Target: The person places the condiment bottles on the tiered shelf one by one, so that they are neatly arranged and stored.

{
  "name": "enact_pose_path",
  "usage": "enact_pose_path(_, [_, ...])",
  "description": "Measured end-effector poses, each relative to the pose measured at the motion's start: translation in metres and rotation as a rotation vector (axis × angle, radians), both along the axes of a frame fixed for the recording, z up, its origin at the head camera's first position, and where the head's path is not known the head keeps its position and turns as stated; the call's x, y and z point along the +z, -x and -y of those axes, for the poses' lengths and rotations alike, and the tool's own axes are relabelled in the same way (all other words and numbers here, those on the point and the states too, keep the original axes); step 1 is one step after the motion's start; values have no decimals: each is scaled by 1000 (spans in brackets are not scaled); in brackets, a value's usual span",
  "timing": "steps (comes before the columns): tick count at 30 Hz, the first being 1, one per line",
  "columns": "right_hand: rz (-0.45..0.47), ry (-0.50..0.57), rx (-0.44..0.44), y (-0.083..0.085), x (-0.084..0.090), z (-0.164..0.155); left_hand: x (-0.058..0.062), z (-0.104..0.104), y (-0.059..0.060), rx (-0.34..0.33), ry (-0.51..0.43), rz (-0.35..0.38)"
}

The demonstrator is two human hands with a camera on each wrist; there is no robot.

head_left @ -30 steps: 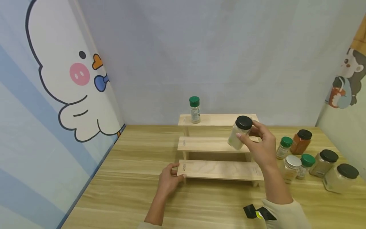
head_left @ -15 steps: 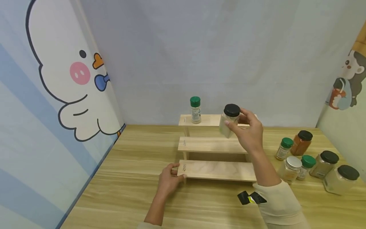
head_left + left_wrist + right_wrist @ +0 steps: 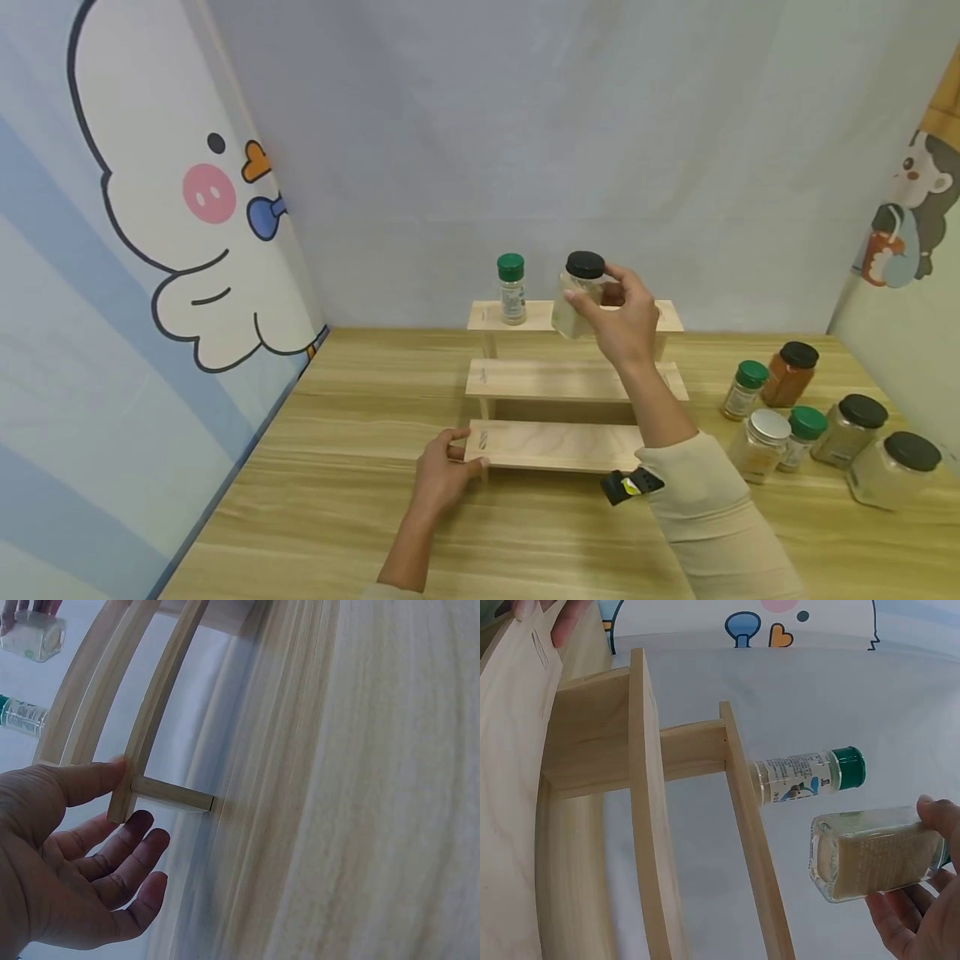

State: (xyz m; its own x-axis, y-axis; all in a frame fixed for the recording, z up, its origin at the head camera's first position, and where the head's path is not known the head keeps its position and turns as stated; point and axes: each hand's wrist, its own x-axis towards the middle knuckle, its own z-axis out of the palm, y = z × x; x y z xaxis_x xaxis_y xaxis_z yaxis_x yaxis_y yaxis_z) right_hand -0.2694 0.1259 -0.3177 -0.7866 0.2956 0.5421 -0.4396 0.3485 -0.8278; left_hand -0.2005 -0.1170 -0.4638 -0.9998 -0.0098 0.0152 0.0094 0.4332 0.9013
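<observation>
My right hand grips a square clear jar with a black lid and pale contents, thumb on the near side. The jar is held slightly tilted at the height of the top board. In the right wrist view the jar's base hangs apart from that board's edge. To its left a green-capped spice bottle stands on the top board. My left hand pinches the left end of the lowest board of a three-tier wooden rack. In the left wrist view its thumb presses on that board.
Right of the rack stand a green-capped bottle, a jar of orange-red spice, a silver-lidded jar, another green-capped bottle and two black-lidded jars. A grey curtain hangs behind the table.
My right hand has carried the black-lidded jar left and up, from over the middle board to the top board, nearer the green-capped bottle. My left hand stays on the lowest board.
</observation>
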Motion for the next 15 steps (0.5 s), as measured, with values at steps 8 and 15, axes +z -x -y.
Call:
enact_pose_path(8, [-18, 67, -116, 23, -3, 14, 0, 0, 0, -12, -5, 6])
enact_pose_path(15, [16, 41, -206, 37, -12, 23, 1, 0, 0, -11, -3, 8])
